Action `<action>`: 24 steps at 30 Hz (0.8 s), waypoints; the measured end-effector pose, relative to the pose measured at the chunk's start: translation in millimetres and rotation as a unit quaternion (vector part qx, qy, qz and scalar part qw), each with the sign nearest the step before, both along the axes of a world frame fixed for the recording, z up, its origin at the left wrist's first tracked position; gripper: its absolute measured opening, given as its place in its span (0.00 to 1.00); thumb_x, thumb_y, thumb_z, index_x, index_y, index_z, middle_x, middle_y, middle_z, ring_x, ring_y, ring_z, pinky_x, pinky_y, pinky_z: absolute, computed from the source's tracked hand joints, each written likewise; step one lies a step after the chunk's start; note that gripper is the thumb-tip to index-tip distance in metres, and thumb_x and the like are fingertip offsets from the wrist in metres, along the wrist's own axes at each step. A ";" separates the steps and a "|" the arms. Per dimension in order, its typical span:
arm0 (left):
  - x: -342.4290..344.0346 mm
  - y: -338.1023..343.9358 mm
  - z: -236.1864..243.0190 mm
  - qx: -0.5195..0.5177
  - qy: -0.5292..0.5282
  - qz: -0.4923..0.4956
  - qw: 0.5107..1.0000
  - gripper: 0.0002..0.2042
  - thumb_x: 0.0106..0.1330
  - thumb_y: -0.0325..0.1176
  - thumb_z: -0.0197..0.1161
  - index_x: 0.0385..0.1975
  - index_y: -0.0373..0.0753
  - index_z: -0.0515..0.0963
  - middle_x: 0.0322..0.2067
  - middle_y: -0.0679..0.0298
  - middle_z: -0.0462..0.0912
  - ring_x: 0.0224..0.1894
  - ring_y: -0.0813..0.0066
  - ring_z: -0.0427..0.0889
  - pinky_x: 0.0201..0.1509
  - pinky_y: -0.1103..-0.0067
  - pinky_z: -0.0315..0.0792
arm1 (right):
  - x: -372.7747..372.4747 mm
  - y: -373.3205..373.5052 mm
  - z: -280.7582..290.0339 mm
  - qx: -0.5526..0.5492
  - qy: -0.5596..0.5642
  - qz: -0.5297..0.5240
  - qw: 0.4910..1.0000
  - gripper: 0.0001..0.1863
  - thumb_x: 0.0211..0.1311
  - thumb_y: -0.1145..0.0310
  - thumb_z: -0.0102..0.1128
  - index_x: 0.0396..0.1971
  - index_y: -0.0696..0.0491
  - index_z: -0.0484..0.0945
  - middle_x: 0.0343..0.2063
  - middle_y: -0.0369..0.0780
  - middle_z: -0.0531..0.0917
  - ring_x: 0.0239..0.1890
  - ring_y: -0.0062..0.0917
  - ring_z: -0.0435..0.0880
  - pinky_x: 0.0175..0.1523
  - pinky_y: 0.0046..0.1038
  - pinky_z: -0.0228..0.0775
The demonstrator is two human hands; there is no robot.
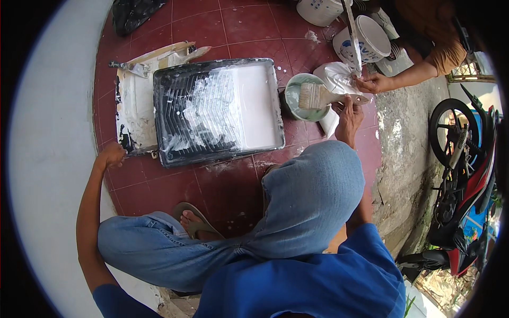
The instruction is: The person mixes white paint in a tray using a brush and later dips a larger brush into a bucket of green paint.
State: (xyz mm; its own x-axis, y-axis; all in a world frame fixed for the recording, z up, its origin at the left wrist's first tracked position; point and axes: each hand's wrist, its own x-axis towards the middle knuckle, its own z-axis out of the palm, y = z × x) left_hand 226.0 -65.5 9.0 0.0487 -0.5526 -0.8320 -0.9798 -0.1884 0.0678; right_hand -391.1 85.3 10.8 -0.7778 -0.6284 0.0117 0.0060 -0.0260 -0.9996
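Note:
My right hand point(348, 121) is closed on the handle of a wide paintbrush point(313, 97). Its pale bristles are over a small round bucket point(293, 108) with greenish-white inner walls. Over at the left, my left hand point(112, 155) has its fingers curled at the end of a thin grey bar-like tool point(142, 151); its kind is not clear. Between my hands lies a black paint tray point(275, 79). White paint point(260, 106) fills its right part, and its ribbed slope is smeared white.
A paint-stained board point(127, 100) carrying tools lies left of the tray. Another person's hand point(376, 83) is by a long paint-marked stick point(352, 37). White buckets point(366, 40) stand at the upper right, a motorcycle point(461, 175) farther right. A white wall point(53, 132) borders the left.

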 end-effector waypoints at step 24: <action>-19.7 5.8 28.8 -0.023 -0.048 -0.004 0.999 0.14 0.57 0.35 0.49 0.18 0.30 0.75 0.20 0.55 0.78 0.24 0.67 0.80 0.24 0.73 0.74 | -15.3 -55.2 13.5 -0.076 -0.306 0.282 0.906 0.12 0.58 0.67 0.54 0.39 0.57 0.71 0.36 0.42 0.76 0.40 0.28 0.75 0.49 0.28 0.69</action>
